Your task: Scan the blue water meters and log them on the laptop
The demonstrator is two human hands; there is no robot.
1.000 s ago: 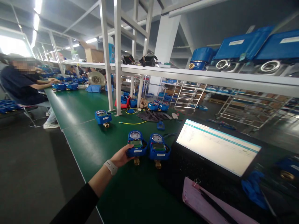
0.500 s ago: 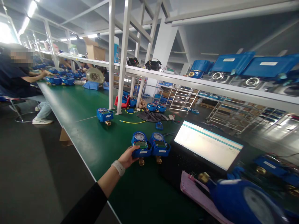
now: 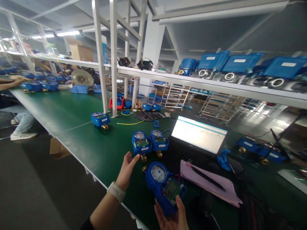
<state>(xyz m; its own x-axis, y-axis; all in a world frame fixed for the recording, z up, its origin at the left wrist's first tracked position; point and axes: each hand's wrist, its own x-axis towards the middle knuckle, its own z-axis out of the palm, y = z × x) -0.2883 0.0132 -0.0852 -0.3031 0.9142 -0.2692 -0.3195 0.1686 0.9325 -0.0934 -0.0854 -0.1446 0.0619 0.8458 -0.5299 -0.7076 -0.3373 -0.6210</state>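
Observation:
My right hand [image 3: 171, 215] grips the lower end of a blue meter [image 3: 164, 188] with a round dial and a small display, held tilted over the green table [image 3: 96, 143]. My left hand [image 3: 127, 169] has its fingers apart and holds nothing. It is just below and left of a second blue meter [image 3: 142, 142], whose brass fitting points down toward the front. Close against that one on its right stands a third blue meter [image 3: 159, 140]. Another blue meter [image 3: 100, 119] stands farther back on the left.
An open laptop [image 3: 199, 134] stands right of the meters. In front of it lies a pink clipboard or paper stack [image 3: 208, 182] with a dark pen. More blue meters [image 3: 261, 151] lie at the right. A white shelf [image 3: 203, 80] crosses above. Another person's hands [image 3: 14, 81] are far left.
My left hand has let go of the left meter of the pair and drawn back slightly. The blurred meter at lower right has come left, and my right hand now shows on it. The view has turned right.

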